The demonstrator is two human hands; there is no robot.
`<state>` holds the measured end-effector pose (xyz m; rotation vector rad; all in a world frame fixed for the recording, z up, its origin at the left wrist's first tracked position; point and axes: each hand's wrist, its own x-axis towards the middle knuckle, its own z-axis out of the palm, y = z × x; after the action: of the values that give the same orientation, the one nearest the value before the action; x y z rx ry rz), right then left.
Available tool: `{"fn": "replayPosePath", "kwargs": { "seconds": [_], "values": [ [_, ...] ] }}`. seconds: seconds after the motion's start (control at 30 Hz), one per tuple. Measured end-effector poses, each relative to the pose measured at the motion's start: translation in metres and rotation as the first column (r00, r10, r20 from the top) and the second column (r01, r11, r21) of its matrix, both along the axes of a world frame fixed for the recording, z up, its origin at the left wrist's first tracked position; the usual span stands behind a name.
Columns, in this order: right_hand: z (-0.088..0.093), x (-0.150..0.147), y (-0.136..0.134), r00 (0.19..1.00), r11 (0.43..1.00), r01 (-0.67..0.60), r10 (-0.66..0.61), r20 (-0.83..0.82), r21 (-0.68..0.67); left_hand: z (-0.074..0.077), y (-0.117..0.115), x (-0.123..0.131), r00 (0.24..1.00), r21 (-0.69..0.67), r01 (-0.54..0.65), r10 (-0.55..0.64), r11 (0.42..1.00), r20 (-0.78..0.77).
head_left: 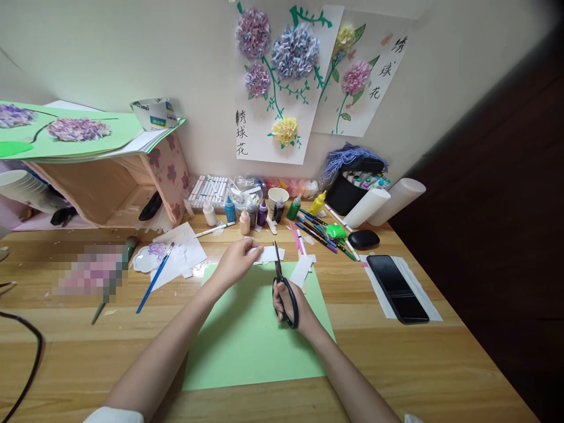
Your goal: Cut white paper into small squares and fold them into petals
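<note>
My left hand (237,259) pinches a small white paper strip (269,254) over the far edge of a light green sheet (259,335). In my right hand (291,301) is a pair of black-handled scissors (278,264), with my fingers through the loops and the blades pointing away from me. The blades stand at the right end of the strip; whether they are parted there is too small to tell. Just right of the scissors a loose piece of white paper (301,271) lies partly on the green sheet.
Small paint bottles (262,212) stand behind the sheet, and several pens (317,232) lie right of them. A phone (398,288) and a mouse (363,239) are at the right. At left are a blue brush (155,277), a white palette (143,260) and an open-fronted box (170,176).
</note>
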<state>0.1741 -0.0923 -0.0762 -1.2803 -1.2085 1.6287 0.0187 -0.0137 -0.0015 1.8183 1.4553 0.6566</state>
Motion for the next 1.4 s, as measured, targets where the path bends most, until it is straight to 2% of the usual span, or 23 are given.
{"fn": "replayPosePath", "kwargs": {
  "seconds": [0.2,0.37,0.53,0.8,1.4],
  "values": [
    [0.002,-0.002,0.000,1.000,0.998,-0.008,0.007,-0.015,-0.058,0.002,0.005,-0.009,1.000,-0.010,-0.014,0.014,1.000,-0.007],
    [0.013,-0.004,-0.007,0.972,0.986,-0.139,0.117,-0.205,-0.094,0.003,0.008,-0.013,0.992,0.038,-0.110,0.112,0.993,-0.054],
    [0.012,-0.005,-0.013,0.958,0.972,-0.221,0.202,-0.202,-0.076,0.001,0.004,-0.007,0.987,0.057,-0.140,0.144,0.989,-0.076],
    [0.014,-0.002,-0.014,0.965,0.974,-0.220,0.209,-0.159,-0.054,-0.003,-0.003,0.004,0.996,0.045,-0.062,0.064,0.997,-0.058],
    [0.016,-0.002,-0.012,0.969,0.976,-0.216,0.214,-0.121,-0.001,-0.010,-0.001,0.005,0.997,0.041,-0.064,0.066,0.997,-0.030]
  ]
}}
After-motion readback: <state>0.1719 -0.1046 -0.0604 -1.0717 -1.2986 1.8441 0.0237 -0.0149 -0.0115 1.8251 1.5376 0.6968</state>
